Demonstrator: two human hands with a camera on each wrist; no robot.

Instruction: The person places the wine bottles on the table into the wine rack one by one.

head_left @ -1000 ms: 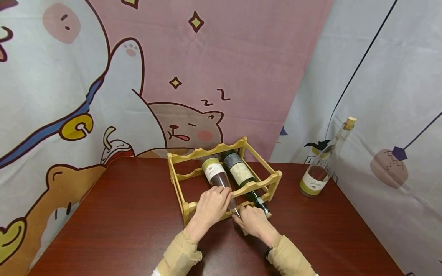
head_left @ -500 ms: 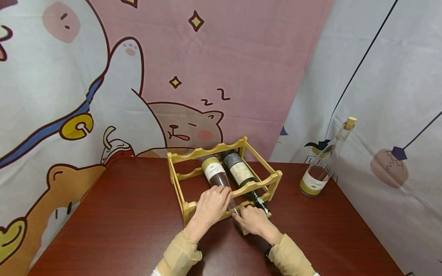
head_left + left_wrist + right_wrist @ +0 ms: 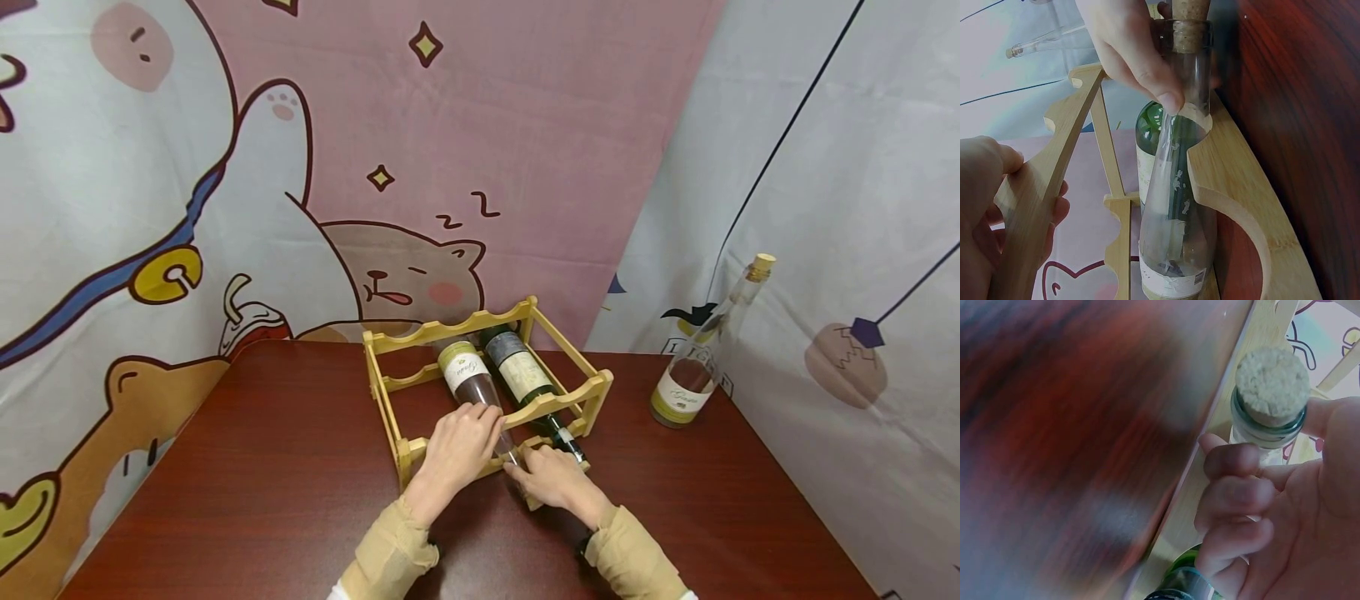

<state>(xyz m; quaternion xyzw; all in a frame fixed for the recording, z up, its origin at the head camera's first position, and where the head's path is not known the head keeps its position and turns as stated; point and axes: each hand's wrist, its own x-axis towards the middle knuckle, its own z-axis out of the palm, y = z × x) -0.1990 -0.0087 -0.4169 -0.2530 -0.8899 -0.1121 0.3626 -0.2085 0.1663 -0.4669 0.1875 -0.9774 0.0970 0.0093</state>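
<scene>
A light wooden wine rack [image 3: 388, 417] stands on the table with two corked bottles lying in it, necks toward me. My left hand [image 3: 459, 442] grips its upper front rail [image 3: 1054, 162], fingers curled round the wood. Under that rail lies a clear bottle [image 3: 475, 387] with a white and yellow label. My right hand [image 3: 557, 479] holds this bottle's neck between thumb and fingers, just below the cork [image 3: 1272, 384]. To the right rests a dark green bottle [image 3: 521, 367] with a cream label, its neck partly behind my right hand.
Another clear bottle [image 3: 682, 392], corked and labelled, stands upright at the right of the reddish-brown table [image 3: 285, 483]. A printed cartoon cloth [image 3: 525, 167] hangs close behind the rack.
The clear bottle in the rack has turned slightly about its length, its label lettering shifting. My right hand has shifted a little at the neck; the left stays on the rail.
</scene>
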